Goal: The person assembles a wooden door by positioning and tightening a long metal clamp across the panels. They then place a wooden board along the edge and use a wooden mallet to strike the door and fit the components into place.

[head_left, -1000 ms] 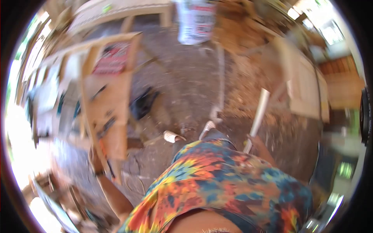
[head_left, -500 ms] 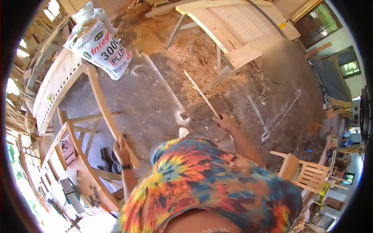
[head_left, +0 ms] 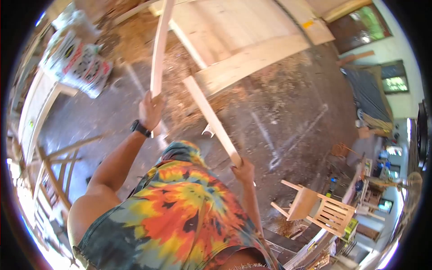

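A person in a tie-dyed shirt [head_left: 193, 193] stood with a strip of wood in each fist. The left hand [head_left: 151, 110], below a black watch [head_left: 141, 128], was closed around the long strip [head_left: 159, 51], which ran up and away past the top of the view. The right hand [head_left: 243, 171] gripped the lower end of the short strip [head_left: 210, 117], whose far end showed close beside the corner of the wooden table [head_left: 252, 74]; whether they touched could not be told. The step in hand looked like handling the two strips, held apart and slanted differently. The next move seemed to call for a firm hold on both, and for watching their far ends near the tabletop

Beyond the hands, shavings [head_left: 180, 67] littered the floor [head_left: 297, 103]. A slatted chair [head_left: 333, 213] stood off to the right, a printed sack [head_left: 83, 65] to the left, and a dark cover [head_left: 366, 87] hung by the far wall
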{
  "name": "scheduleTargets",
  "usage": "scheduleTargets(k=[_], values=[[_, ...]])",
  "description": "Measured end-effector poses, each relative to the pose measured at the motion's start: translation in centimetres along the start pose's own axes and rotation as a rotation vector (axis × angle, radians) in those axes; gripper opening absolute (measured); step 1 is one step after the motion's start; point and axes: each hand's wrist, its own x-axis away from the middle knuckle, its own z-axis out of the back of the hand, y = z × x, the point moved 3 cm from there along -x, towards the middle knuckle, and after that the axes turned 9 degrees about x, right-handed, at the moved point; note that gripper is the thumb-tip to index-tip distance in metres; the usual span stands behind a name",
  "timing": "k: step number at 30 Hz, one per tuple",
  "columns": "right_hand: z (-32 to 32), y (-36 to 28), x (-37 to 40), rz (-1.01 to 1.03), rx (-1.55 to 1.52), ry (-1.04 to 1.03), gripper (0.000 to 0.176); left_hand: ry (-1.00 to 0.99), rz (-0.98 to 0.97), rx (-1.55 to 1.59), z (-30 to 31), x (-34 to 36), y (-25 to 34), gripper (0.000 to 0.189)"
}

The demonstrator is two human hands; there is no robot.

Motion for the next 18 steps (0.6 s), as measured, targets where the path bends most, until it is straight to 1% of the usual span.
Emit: scheduleTargets(k=[1,2,3,5,7,9,10,11,12,14,15,16,18], values=[[1.8,0.4,-3.0,0.001,-0.031,0.034,0.046,-0.014,-0.089,-0.067,-3.1,-1.4,-0.1,0.027],[3.6,0.4,-6.1,0.01,-0.068,0.066,0.048,-0.031,-0.138,-0.048,-6.5,-2.8,0.6,0.029],[5.4,0.6,-8.8,-0.005,-0.061,0.097,0.048,-0.063,-0.133,-0.036,-9.8,-3.9,0.6,0.03],[8.6,0.5,-14.5,0.034,-0.096,0.092,0.053,-0.091,-0.135,-0.02,-16.7,-6.4,1.4,0.032],[10.6,1.4,-19.3,0.024,-0.104,0.091,0.055,-0.035,0.028,0.138,-23.9,-7.5,2.9,0.035],[13.3,3.0,-23.1,0.012,-0.131,0.078,0.057,-0.078,0.013,0.12,-30.3,-8.6,4.5,0.036],[14.9,3.5,-24.8,0.047,-0.129,0.096,0.058,-0.104,-0.008,0.097,-33.1,-9.1,5.1,0.038],[16.4,3.9,-26.8,0.089,-0.126,0.116,0.059,-0.161,0.041,0.219,-36.0,-9.6,5.5,0.039],[17.9,4.4,-28.9,0.086,-0.137,0.12,0.059,-0.167,0.035,0.211,-38.2,-10.5,6.9,0.039],[21.1,5.5,-33.0,0.147,-0.176,0.126,0.06,-0.241,0.002,0.085,-42.7,-11.7,10.0,0.041],[22.5,6.1,-35.1,0.15,-0.175,0.122,0.06,-0.244,0.002,0.137,-44.6,-12.3,11.8,0.043],[23.7,6.3,-37.5,0.234,-0.195,0.092,0.061,-0.238,0.005,0.134,-47.1,-13.1,11.6,0.043],[25.9,6.6,-42.3,0.371,-0.242,0.046,0.061,-0.165,0.027,0.263,-52.1,-14.6,10.6,0.044]])
